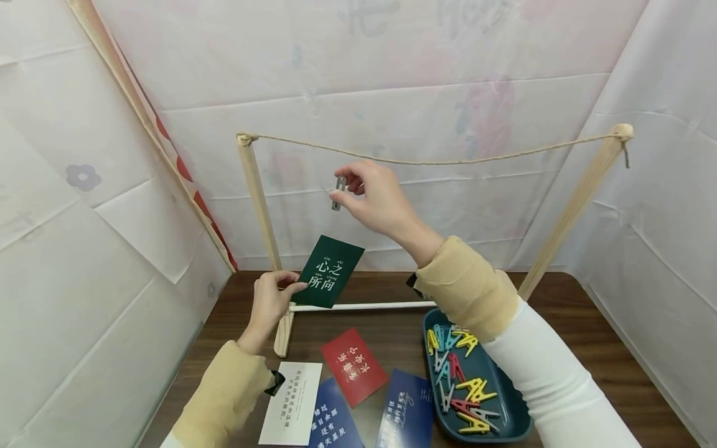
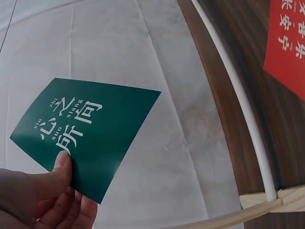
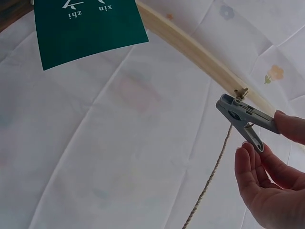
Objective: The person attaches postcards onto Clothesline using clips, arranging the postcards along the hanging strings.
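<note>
My left hand (image 1: 272,300) pinches a dark green card (image 1: 330,271) by its lower left edge, thumb on the printed face. The card is tilted and held up near the left post, below the twine (image 1: 403,162). A grey clothespin (image 3: 243,119) is between the thumb and fingertips of my right hand (image 1: 376,198), gripped by its two handles. In the head view that hand is just under the twine, above and right of the card. In the right wrist view the clothespin's nose points away from the fingers and overlaps the twine's knotted end.
Wooden posts (image 1: 259,205) carry the twine, joined low down by a white rod (image 1: 364,306). On the brown table (image 1: 224,348) lie a red card (image 1: 354,367), a white card (image 1: 291,403) and blue cards (image 1: 404,410). A dark blue tray (image 1: 512,407) holds several coloured clothespins.
</note>
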A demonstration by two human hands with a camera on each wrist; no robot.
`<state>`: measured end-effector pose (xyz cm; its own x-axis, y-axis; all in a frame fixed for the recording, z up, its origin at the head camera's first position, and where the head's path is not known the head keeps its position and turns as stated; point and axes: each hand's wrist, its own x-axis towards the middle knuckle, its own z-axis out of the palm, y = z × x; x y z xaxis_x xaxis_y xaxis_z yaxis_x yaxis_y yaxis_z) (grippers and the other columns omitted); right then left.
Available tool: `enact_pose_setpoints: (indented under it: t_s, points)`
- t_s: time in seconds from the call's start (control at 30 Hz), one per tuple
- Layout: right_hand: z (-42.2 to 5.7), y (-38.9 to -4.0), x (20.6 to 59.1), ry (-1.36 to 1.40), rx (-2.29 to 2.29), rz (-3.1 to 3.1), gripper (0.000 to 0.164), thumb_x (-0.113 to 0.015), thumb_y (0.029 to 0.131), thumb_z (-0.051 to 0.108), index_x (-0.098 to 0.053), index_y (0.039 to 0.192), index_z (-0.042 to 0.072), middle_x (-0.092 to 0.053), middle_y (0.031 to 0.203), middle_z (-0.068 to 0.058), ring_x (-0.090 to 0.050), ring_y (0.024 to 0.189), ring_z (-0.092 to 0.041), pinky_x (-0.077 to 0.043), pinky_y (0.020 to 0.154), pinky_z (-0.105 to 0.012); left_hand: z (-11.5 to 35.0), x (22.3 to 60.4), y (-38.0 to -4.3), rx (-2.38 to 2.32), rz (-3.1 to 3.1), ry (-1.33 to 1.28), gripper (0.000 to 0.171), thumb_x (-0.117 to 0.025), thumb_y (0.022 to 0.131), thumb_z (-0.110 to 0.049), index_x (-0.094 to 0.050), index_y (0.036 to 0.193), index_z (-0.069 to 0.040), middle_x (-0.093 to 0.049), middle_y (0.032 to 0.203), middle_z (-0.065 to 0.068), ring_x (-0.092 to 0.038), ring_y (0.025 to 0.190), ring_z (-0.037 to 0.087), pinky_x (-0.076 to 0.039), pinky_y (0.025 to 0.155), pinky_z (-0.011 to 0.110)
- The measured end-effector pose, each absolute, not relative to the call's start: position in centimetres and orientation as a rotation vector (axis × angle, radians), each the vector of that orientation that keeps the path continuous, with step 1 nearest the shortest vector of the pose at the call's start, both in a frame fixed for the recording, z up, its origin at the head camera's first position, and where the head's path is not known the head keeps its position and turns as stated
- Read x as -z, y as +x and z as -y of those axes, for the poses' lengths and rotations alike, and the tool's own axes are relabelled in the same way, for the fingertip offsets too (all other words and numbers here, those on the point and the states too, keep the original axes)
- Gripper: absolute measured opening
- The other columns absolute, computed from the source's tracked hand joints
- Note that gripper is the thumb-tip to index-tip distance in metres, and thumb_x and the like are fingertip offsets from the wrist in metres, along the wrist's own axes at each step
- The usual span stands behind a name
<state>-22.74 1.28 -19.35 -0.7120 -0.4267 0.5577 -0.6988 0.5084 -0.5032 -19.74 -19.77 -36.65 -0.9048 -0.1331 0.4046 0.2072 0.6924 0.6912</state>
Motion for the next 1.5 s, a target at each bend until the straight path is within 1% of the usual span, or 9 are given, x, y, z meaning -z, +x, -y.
enact_pose_setpoints:
  t_s: [0.23, 0.6, 0.9, 1.13, 1.5]
  points:
    - [-0.4, -23.0, 17.7, 0.931, -0.956, 2.404, 0.029, -0.062, 0.083, 0.017, -0.059, 0.107, 0.001, -0.056, 0.091, -0.007, -0.051, 0.079, -0.015, -0.040, 0.072, -0.021, 20.3, 35.3, -20.2, 1.032, 2.472, -0.078, 0.010, -0.072, 0.073, -0.007, -0.067, 0.075, 0.001, -0.064, 0.070, 0.012, -0.057, 0.063, 0.020, -0.043, 0.056, 0.029]
    - [0.8, -23.8, 15.9, 0.925, -0.943, 2.400, 0.030, -0.063, 0.083, 0.017, -0.059, 0.108, 0.001, -0.054, 0.090, -0.007, -0.049, 0.083, -0.019, -0.039, 0.073, -0.021, 20.6, 33.2, -21.1, 0.991, 2.466, -0.112, 0.011, -0.071, 0.074, -0.009, -0.067, 0.077, 0.002, -0.064, 0.071, 0.013, -0.058, 0.065, 0.022, -0.042, 0.055, 0.031]
    - [1.6, -24.6, 14.9, 0.921, -0.924, 2.390, 0.032, -0.062, 0.083, 0.017, -0.058, 0.110, 0.002, -0.054, 0.091, -0.007, -0.048, 0.083, -0.016, -0.037, 0.073, -0.019, 20.7, 31.7, -21.8, 0.978, 2.459, -0.119, 0.012, -0.070, 0.075, -0.010, -0.066, 0.075, 0.002, -0.064, 0.070, 0.013, -0.058, 0.064, 0.021, -0.042, 0.055, 0.031]
    - [2.3, -25.1, 14.3, 0.902, -0.897, 2.382, 0.032, -0.063, 0.083, 0.019, -0.059, 0.111, 0.004, -0.056, 0.094, -0.005, -0.047, 0.082, -0.012, -0.037, 0.073, -0.016, 20.9, 30.3, -22.2, 0.970, 2.454, -0.095, 0.014, -0.070, 0.076, -0.011, -0.066, 0.076, 0.002, -0.062, 0.070, 0.013, -0.052, 0.061, 0.019, -0.039, 0.053, 0.028]
    - [2.7, -25.5, 13.1, 0.907, -0.871, 2.363, 0.032, -0.062, 0.083, 0.017, -0.058, 0.112, 0.004, -0.057, 0.096, -0.006, -0.049, 0.086, -0.015, -0.036, 0.074, -0.014, 21.0, 27.7, -22.9, 0.987, 2.426, -0.101, 0.016, -0.070, 0.076, -0.011, -0.066, 0.078, 0.004, -0.063, 0.073, 0.016, -0.052, 0.065, 0.021, -0.039, 0.055, 0.028]
